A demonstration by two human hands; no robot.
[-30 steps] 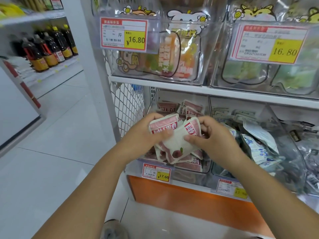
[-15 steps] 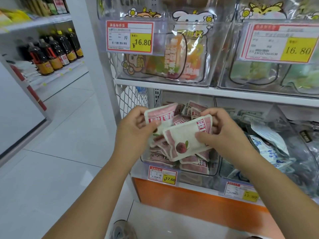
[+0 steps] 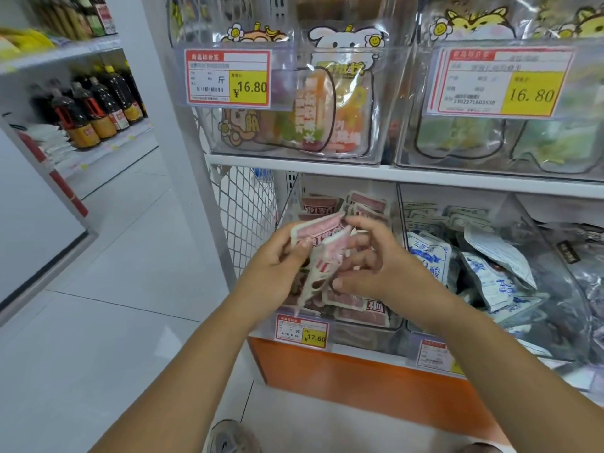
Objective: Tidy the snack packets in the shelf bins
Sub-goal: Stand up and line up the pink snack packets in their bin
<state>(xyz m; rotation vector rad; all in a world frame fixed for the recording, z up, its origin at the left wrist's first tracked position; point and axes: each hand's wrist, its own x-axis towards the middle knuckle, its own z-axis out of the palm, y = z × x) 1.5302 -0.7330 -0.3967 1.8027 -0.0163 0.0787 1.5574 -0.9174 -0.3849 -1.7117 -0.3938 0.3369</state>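
Observation:
A small stack of pink-and-white snack packets [image 3: 322, 256] is held upright between both hands, just in front of the clear lower-left bin [image 3: 362, 336]. My left hand [image 3: 277, 273] grips the stack's left side, thumb on top. On the stack's right side my right hand [image 3: 379, 269] holds it with curled fingers. More pink packets [image 3: 366, 204] lie in the bin behind and below the hands. The held packets are blurred.
Blue-and-white packets [image 3: 428, 256] fill the neighbouring bin to the right. Clear bins with cartoon pouches [image 3: 327, 103] sit on the shelf above. A wire mesh panel [image 3: 245, 210] closes the shelf's left end. Sauce bottles [image 3: 85, 112] line a shelf at far left. White tiled floor lies below.
The two hands have closed the fanned packets into a tighter, more upright stack. The front packet that faced me has turned edge-on.

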